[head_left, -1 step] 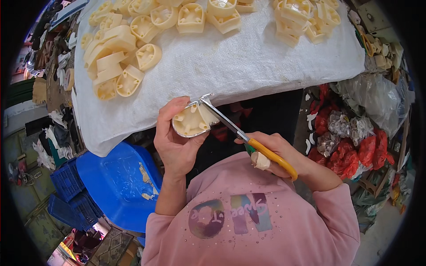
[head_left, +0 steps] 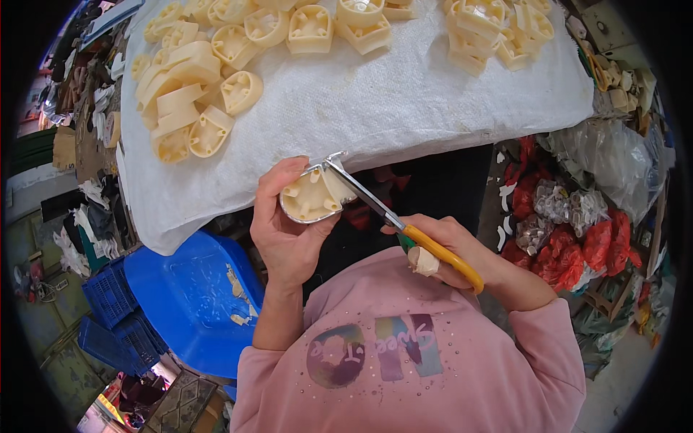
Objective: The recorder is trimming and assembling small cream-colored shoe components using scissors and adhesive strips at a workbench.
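Observation:
My left hand point(head_left: 283, 224) is closed around a hollow cream plastic heel piece point(head_left: 307, 200), tilted so its open, studded inside shows. A shiny silver covering point(head_left: 312, 219) runs around the rim of this piece. In my right hand point(head_left: 455, 249) are scissors point(head_left: 433, 245) with yellow handles. Their blades reach up and left to the silver edge at the top of the piece, touching or nearly touching it. A tan wrap point(head_left: 424, 261) covers one finger of my right hand. Whether the blade tips are parted is too small to tell.
Many similar cream pieces point(head_left: 180, 101) lie on a white cloth-covered table point(head_left: 346, 101) ahead. A blue plastic chair point(head_left: 184, 296) and blue crates point(head_left: 115, 296) are at the left. Red and clear plastic bags point(head_left: 570, 231) are piled at the right.

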A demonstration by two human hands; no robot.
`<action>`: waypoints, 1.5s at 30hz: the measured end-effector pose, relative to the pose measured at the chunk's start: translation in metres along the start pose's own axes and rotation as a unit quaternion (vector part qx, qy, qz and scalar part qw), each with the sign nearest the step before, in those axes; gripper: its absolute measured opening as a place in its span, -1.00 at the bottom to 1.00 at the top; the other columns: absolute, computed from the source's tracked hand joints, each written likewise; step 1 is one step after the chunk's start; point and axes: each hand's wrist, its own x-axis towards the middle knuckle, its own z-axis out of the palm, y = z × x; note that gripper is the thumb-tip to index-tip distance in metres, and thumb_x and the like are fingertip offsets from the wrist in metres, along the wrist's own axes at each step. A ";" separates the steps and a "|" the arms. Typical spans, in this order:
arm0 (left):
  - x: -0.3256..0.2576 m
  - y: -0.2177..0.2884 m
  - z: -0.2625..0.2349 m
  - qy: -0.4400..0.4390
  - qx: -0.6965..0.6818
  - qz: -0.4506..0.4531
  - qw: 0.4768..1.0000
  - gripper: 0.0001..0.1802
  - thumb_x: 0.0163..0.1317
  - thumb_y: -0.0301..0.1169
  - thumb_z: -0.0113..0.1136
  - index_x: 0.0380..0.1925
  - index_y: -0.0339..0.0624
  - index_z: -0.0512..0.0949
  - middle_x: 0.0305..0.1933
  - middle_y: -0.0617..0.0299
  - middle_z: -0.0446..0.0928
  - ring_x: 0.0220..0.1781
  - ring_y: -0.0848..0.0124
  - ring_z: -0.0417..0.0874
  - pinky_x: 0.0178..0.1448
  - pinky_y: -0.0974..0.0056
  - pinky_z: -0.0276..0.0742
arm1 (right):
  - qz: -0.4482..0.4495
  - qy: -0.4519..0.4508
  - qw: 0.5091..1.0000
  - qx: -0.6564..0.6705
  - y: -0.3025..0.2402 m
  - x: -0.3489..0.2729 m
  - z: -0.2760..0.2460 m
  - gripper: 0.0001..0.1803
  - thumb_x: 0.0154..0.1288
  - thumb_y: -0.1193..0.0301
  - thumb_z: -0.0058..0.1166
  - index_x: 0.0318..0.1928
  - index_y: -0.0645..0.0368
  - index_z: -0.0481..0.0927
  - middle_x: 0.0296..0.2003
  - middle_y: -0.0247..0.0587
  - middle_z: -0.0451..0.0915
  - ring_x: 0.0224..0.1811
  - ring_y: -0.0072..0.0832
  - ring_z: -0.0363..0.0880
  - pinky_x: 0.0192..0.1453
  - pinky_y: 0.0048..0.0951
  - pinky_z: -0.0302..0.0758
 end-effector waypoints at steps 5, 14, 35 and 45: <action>-0.001 -0.001 0.001 -0.002 -0.003 -0.003 1.000 -0.34 -0.15 -0.60 0.45 0.02 -0.24 0.38 0.11 0.03 0.36 0.15 0.28 0.42 0.20 0.25 0.37 | 0.017 -0.003 0.999 -0.031 -0.001 -0.002 0.002 -0.41 -0.06 0.44 0.08 0.10 0.20 0.44 -0.48 -0.33 0.45 -0.51 -0.55 0.45 -0.40 -0.58 0.34; 0.004 -0.001 -0.010 0.011 -0.061 -0.061 0.996 -0.30 -0.12 -0.50 0.48 0.07 -0.28 0.36 0.15 0.05 0.38 0.15 0.31 0.45 0.22 0.25 0.36 | -0.049 0.027 0.991 -0.124 0.006 -0.010 -0.011 -0.42 0.01 0.37 0.22 0.09 0.20 0.41 -0.30 -0.05 0.54 -0.34 -0.20 0.58 -0.26 -0.40 0.45; 0.018 0.013 -0.026 -0.130 -0.030 -0.109 0.985 -0.33 -0.16 -0.61 0.41 0.06 -0.27 0.42 0.11 0.13 0.41 0.13 0.38 0.43 0.20 0.32 0.35 | -0.103 -0.048 0.776 -0.620 -0.077 0.005 -0.059 -0.29 -0.37 0.27 0.40 0.00 -0.03 0.56 -0.53 -0.39 0.34 -0.49 -0.46 0.38 -0.31 -0.37 0.29; 0.014 0.011 -0.020 -0.105 -0.019 -0.128 0.986 -0.27 -0.21 -0.44 0.52 0.05 -0.24 0.42 0.12 0.11 0.43 0.12 0.37 0.46 0.19 0.31 0.37 | -0.149 -0.064 0.766 -0.622 -0.069 0.010 -0.068 -0.51 -0.11 0.21 0.31 -0.10 0.04 0.54 -0.62 -0.42 0.33 -0.61 -0.47 0.42 -0.43 -0.38 0.35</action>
